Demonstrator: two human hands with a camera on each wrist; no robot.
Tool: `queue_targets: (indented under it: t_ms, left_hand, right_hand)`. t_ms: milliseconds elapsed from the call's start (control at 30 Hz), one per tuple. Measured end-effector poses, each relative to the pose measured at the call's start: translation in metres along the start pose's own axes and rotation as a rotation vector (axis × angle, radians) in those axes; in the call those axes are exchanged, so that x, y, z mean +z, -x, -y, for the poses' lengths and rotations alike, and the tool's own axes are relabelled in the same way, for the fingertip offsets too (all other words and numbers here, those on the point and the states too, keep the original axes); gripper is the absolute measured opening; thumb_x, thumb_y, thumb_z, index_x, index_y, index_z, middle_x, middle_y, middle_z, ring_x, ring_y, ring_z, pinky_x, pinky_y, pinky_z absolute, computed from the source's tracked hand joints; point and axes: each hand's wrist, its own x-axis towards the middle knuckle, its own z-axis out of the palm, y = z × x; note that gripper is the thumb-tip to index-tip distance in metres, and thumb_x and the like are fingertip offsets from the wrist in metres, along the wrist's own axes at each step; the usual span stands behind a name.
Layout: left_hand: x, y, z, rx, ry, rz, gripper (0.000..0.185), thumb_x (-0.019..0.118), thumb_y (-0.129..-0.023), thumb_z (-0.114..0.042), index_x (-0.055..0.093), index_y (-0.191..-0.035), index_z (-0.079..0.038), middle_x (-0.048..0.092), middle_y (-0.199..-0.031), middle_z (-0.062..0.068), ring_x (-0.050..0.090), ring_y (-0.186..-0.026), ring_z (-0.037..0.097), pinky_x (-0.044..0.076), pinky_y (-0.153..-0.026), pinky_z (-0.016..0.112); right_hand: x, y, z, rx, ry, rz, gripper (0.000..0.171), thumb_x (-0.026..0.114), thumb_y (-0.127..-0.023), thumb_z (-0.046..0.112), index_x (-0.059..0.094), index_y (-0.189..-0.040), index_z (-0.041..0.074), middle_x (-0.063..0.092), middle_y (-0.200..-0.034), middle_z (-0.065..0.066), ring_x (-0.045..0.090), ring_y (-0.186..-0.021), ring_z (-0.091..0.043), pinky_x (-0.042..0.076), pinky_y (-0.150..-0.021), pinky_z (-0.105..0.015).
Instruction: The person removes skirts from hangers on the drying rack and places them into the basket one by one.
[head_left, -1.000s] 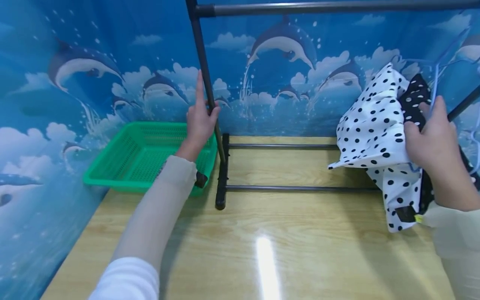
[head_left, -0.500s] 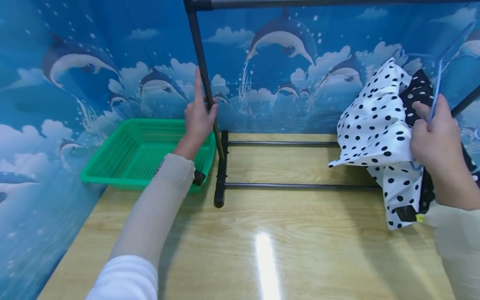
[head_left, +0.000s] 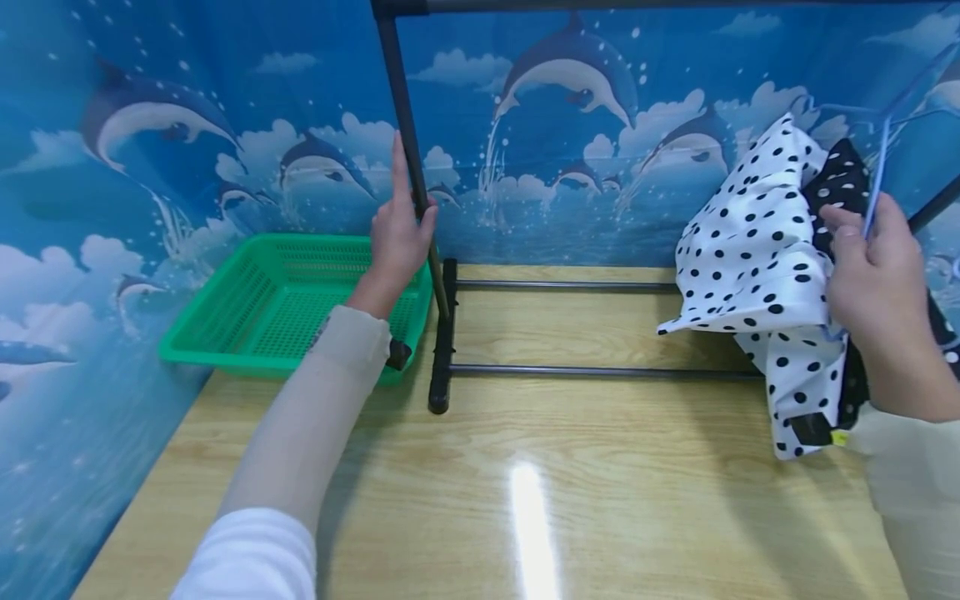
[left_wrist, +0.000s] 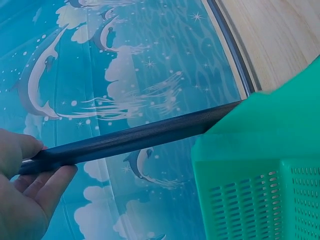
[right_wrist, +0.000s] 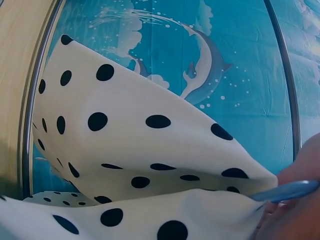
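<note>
My left hand [head_left: 400,236] holds the dark upright pole [head_left: 406,125] of a clothes rack, index finger pointing up along it. In the left wrist view the thumb and the other fingers lie on opposite sides of that pole [left_wrist: 135,140]. At the right, my right hand [head_left: 881,292] grips a blue wire hanger [head_left: 879,167]. Beside it hangs a white cloth with black dots [head_left: 750,242], bunched and draped low. A black cloth with white dots [head_left: 838,183] shows behind, partly hidden by the hand. The hanger's lower part is mostly covered.
A green plastic basket [head_left: 247,362] stands left of the rack, partly behind my left forearm. The rack's top bar [head_left: 600,7] crosses above, and its lower rails [head_left: 600,371] run near the wooden tabletop [head_left: 615,500]. A dolphin-print curtain [head_left: 510,225] hangs behind and at the left.
My right hand has shifted slightly to the right along with the blue hanger. The left hand stays on the pole; the whole view has moved a little.
</note>
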Motion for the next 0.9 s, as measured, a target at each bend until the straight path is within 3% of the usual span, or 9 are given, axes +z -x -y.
queue_targets:
  t_ms: [67,167,300,400,500,900]
  left_hand:
    - [0.000,0.000,0.000,0.004,0.000,-0.001,0.089,0.055,-0.100,-0.021,-0.015,-0.152,-0.039,0.067,-0.113,0.009,0.065,-0.086,0.032,0.051,-0.072,0.045]
    - [-0.001,0.000,-0.001,0.003,-0.006,0.003,0.089,0.055,-0.100,-0.022,-0.015,-0.152,-0.038,0.067,-0.114,0.009,0.065,-0.088,0.032,0.051,-0.073,0.045]
    - [-0.001,0.000,0.000,0.010,-0.014,0.002,0.088,0.054,-0.100,-0.022,-0.014,-0.153,-0.036,0.067,-0.114,0.008,0.065,-0.087,0.033,0.050,-0.073,0.046]
    - [-0.001,0.000,0.000,0.014,-0.018,0.001,0.088,0.054,-0.100,-0.022,-0.014,-0.154,-0.035,0.067,-0.114,0.008,0.064,-0.087,0.032,0.049,-0.073,0.046]
    - [-0.001,0.000,0.000,0.016,-0.024,0.003,0.088,0.054,-0.100,-0.023,-0.015,-0.153,-0.035,0.067,-0.114,0.008,0.064,-0.087,0.032,0.049,-0.073,0.046]
    - [-0.001,0.002,0.003,0.029,-0.034,-0.005,0.086,0.054,-0.100,-0.025,-0.012,-0.154,-0.034,0.068,-0.115,0.009,0.065,-0.086,0.033,0.049,-0.073,0.047]
  right_hand:
    - [0.001,0.000,-0.001,0.019,-0.076,-0.006,0.047,0.014,-0.106,0.038,0.012,-0.153,0.036,0.026,-0.157,0.012,0.030,-0.143,-0.014,0.025,-0.115,-0.039]
    - [0.001,-0.001,-0.002,0.035,-0.207,-0.015,0.046,0.018,-0.106,0.035,0.020,-0.152,0.032,0.033,-0.155,0.009,0.037,-0.138,-0.011,0.031,-0.110,-0.029]
    - [-0.001,-0.002,-0.005,0.045,-0.394,-0.022,0.045,0.028,-0.105,0.036,0.033,-0.147,0.024,0.045,-0.148,0.003,0.052,-0.126,-0.009,0.047,-0.085,-0.013]
    - [-0.003,-0.002,-0.009,0.034,-0.558,-0.027,0.042,0.038,-0.101,0.037,0.042,-0.139,0.019,0.060,-0.130,0.001,0.065,-0.106,-0.004,0.048,-0.069,-0.008]
    - [-0.004,-0.001,-0.012,0.015,-0.676,-0.038,0.041,0.044,-0.099,0.036,0.047,-0.134,0.015,0.065,-0.108,0.006,0.068,-0.088,0.001,0.050,-0.068,-0.011]
    - [-0.002,-0.001,-0.017,0.024,-0.650,-0.066,0.037,0.048,-0.094,0.040,0.054,-0.123,0.018,0.064,-0.098,0.011,0.067,-0.083,0.004,0.050,-0.067,-0.010]
